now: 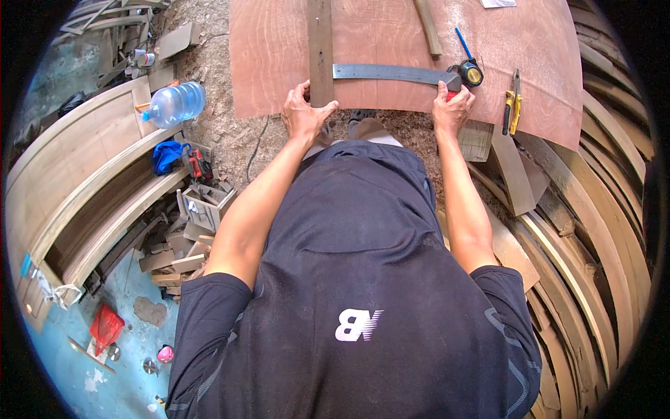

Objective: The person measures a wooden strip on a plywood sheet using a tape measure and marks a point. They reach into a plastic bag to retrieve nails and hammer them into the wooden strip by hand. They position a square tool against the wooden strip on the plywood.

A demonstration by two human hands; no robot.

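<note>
A pinkish plywood sheet (391, 42) lies in front of me. A narrow wooden strip (321, 49) runs across it, away from me. My left hand (306, 114) grips the strip's near end, fingers on its left side and thumb by its right edge. To the right, my right hand (452, 108) holds a steel square (391, 72) by its handle end, where some red shows. The square's flat blade reaches left to the strip's right edge. Just beyond the right hand sit a black and yellow tape measure (471, 72) and a blue pencil (463, 43).
Yellow-handled pliers (515, 112) rest near the sheet's right edge, and another wooden piece (427, 28) lies farther back. Stacked curved-looking boards (593, 230) line the right. At left are a water bottle (178, 105), a wooden panel (91, 140) and a pile of offcuts (178, 262).
</note>
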